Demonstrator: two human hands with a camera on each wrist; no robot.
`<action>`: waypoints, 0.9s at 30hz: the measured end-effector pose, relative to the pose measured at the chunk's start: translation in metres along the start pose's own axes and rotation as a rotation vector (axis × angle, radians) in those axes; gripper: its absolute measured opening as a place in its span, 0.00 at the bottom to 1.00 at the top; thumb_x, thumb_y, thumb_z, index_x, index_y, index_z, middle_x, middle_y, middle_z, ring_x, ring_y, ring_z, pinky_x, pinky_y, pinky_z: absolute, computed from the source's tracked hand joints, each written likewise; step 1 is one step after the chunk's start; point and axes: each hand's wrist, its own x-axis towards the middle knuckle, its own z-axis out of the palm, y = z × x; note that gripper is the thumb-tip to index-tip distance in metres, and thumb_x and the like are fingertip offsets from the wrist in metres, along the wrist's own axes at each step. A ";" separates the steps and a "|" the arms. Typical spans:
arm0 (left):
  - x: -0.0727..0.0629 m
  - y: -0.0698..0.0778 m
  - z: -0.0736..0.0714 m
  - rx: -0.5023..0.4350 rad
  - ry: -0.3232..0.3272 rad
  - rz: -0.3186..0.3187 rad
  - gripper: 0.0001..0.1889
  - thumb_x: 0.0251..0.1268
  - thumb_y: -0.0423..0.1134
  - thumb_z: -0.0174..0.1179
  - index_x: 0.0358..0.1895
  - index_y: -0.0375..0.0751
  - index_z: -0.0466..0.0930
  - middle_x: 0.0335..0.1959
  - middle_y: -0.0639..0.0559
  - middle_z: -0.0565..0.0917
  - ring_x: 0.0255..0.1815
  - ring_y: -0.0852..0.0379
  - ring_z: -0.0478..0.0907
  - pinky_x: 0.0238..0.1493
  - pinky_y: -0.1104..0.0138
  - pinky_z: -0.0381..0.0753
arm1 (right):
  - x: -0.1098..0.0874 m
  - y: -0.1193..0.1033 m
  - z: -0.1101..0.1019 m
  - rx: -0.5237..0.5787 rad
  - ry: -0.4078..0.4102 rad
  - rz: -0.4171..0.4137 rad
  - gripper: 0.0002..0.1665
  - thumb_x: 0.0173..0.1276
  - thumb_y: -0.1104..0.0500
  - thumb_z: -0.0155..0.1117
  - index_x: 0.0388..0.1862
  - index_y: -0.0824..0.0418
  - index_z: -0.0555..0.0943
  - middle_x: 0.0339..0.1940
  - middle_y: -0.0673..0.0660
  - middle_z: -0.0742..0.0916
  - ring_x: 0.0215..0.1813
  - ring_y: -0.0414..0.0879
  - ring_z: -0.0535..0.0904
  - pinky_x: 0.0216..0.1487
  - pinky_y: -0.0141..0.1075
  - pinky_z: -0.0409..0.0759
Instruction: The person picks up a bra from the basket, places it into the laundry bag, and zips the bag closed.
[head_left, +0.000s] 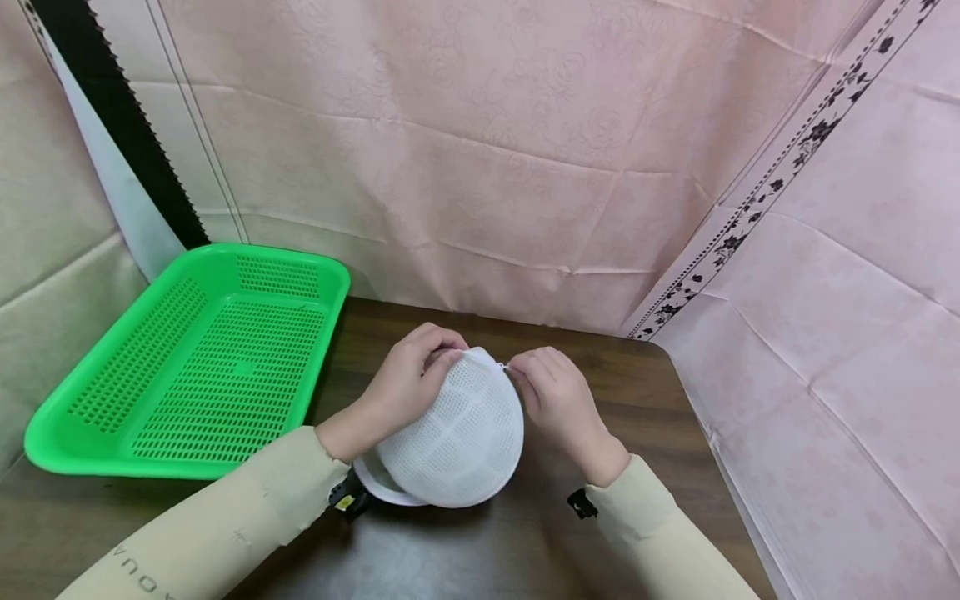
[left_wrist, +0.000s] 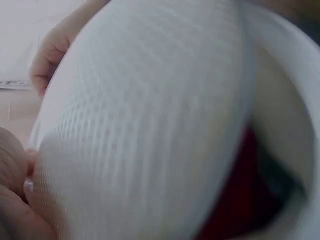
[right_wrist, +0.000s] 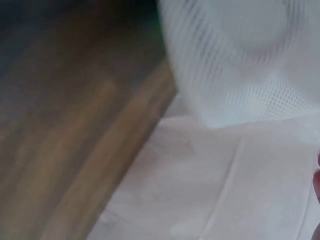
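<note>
A round white mesh laundry bag (head_left: pixel 459 433) is held up over the table, its lid tilted away from the lower rim on the near left side. At the bag's far left edge, my left hand (head_left: pixel 408 379) grips the mesh between thumb and fingers. My right hand (head_left: pixel 557 398) pinches a small zipper pull (head_left: pixel 503 366) at the upper right edge. Through the gap, the left wrist view shows dark red fabric (left_wrist: pixel 235 195) and a blurred dark green piece (left_wrist: pixel 280 182) inside. The right wrist view catches the bag's mesh wall (right_wrist: pixel 240 95) and only a sliver of fingertips.
On the left stands a green plastic basket (head_left: pixel 330 333) with a slotted bottom. A brown wooden table (head_left: pixel 630 400) lies underneath. Pale pink cloth (head_left: pixel 480 167) hangs behind and to the right, with a black floral border strip (head_left: pixel 738 233).
</note>
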 end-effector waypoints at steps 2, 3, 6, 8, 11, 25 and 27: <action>0.000 -0.001 -0.002 -0.015 0.021 -0.017 0.04 0.69 0.37 0.58 0.43 0.45 0.81 0.39 0.56 0.78 0.37 0.59 0.73 0.40 0.64 0.77 | 0.003 0.001 -0.001 0.003 0.016 -0.004 0.05 0.66 0.68 0.62 0.40 0.63 0.80 0.36 0.53 0.83 0.39 0.48 0.79 0.43 0.41 0.77; 0.000 -0.003 -0.003 -0.013 0.025 -0.028 0.04 0.69 0.36 0.58 0.43 0.45 0.81 0.40 0.55 0.77 0.37 0.59 0.73 0.40 0.64 0.77 | 0.004 0.001 0.000 0.001 0.018 -0.007 0.04 0.67 0.68 0.61 0.39 0.63 0.80 0.36 0.53 0.83 0.39 0.48 0.79 0.43 0.41 0.77; -0.002 -0.007 -0.005 0.019 0.006 -0.061 0.04 0.69 0.35 0.58 0.43 0.44 0.80 0.40 0.55 0.77 0.38 0.59 0.73 0.41 0.64 0.77 | 0.003 0.001 0.003 -0.003 0.014 -0.025 0.03 0.69 0.66 0.59 0.39 0.63 0.80 0.35 0.53 0.84 0.38 0.48 0.79 0.43 0.41 0.77; -0.003 -0.009 -0.006 0.050 -0.021 -0.081 0.03 0.68 0.35 0.59 0.42 0.45 0.79 0.40 0.54 0.76 0.38 0.58 0.73 0.42 0.64 0.77 | 0.000 0.000 0.006 -0.003 0.002 -0.025 0.03 0.70 0.66 0.58 0.39 0.63 0.80 0.35 0.53 0.84 0.39 0.48 0.79 0.42 0.41 0.77; -0.004 -0.012 -0.008 0.089 -0.060 -0.093 0.03 0.69 0.35 0.59 0.43 0.44 0.79 0.40 0.54 0.76 0.39 0.58 0.73 0.43 0.64 0.77 | -0.003 -0.002 0.011 0.004 -0.018 -0.005 0.03 0.69 0.66 0.59 0.39 0.62 0.79 0.36 0.52 0.84 0.39 0.48 0.79 0.43 0.41 0.77; -0.005 -0.004 0.000 0.245 -0.128 0.023 0.15 0.62 0.52 0.64 0.45 0.47 0.83 0.40 0.60 0.77 0.43 0.58 0.71 0.46 0.63 0.73 | -0.009 -0.010 0.021 -0.022 -0.076 -0.023 0.05 0.65 0.68 0.63 0.39 0.60 0.80 0.37 0.51 0.83 0.40 0.47 0.78 0.44 0.39 0.77; -0.005 -0.004 0.002 0.259 -0.143 0.001 0.14 0.61 0.51 0.65 0.44 0.48 0.84 0.38 0.60 0.77 0.41 0.59 0.71 0.45 0.63 0.73 | -0.009 -0.011 0.022 -0.027 -0.082 -0.023 0.05 0.65 0.67 0.63 0.39 0.61 0.80 0.38 0.51 0.83 0.40 0.47 0.78 0.44 0.39 0.77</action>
